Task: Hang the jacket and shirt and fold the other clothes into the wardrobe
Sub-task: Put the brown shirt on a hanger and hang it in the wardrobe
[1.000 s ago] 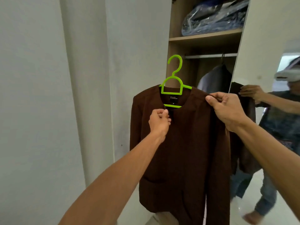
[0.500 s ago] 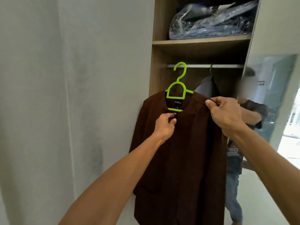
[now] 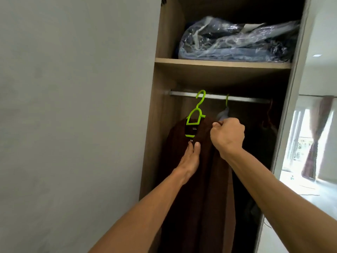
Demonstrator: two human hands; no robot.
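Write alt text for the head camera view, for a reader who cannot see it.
Two bare hands lift a brown jacket on a green hanger toward a wardrobe rail; the right hand grips its shoulder, and the left hand touches the front below the collar. Plastic-wrapped clothes sit on the shelf above.

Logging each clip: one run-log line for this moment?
right hand: grips brown jacket shoulder | left hand: at collar | green plastic hanger hook at metal rail

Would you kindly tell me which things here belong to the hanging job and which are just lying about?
In use: brown jacket, green hanger, rail, left hand, right hand.

Just there: plastic-wrapped bundle on the shelf, grey garment already hung.
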